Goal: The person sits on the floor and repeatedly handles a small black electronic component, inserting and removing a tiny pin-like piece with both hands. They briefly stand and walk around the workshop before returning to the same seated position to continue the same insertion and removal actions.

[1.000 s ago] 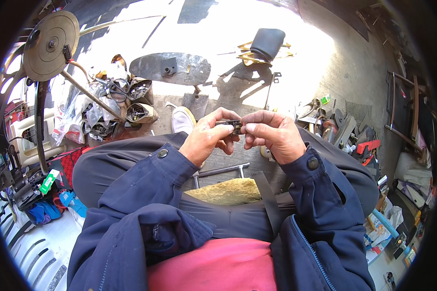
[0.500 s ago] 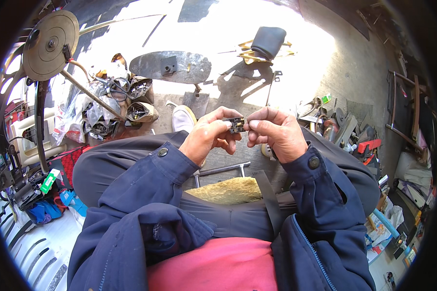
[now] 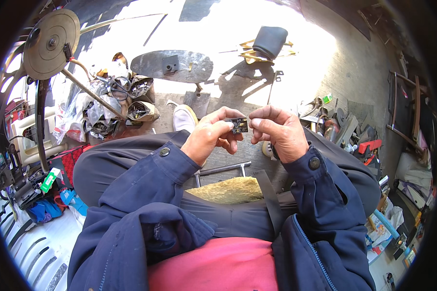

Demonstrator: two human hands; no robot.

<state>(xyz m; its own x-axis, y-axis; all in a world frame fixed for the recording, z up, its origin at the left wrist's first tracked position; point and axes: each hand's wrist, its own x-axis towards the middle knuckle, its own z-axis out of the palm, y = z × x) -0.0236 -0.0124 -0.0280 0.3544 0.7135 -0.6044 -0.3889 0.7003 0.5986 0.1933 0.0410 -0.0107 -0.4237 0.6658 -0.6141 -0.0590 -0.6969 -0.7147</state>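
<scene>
Between the thumb and fingers of my left hand (image 3: 213,136) is a small black block with brass-coloured metal contacts (image 3: 239,125), its contact side turned up. My right hand (image 3: 282,133) is at the block's right end, thumb and forefinger pinched together. Whatever that pinch holds, if anything, is too small to make out. Both hands are held above the floor, in front of my crossed legs. Below them lie a metal bar with short legs (image 3: 225,169) and a yellowish, rough-edged foam pad (image 3: 228,190).
A low, worn dark board (image 3: 172,66) stands ahead, near open bags of small parts (image 3: 142,111) at left. A round metal disc on a stand (image 3: 51,44) rises at far left. A folding stool with a dark seat (image 3: 270,42) is at the back. Assorted tools (image 3: 342,127) lie right.
The black block has tilted slightly and shows more of its contact side. My right fingers have shifted a little to the right; my left hand keeps its grip.
</scene>
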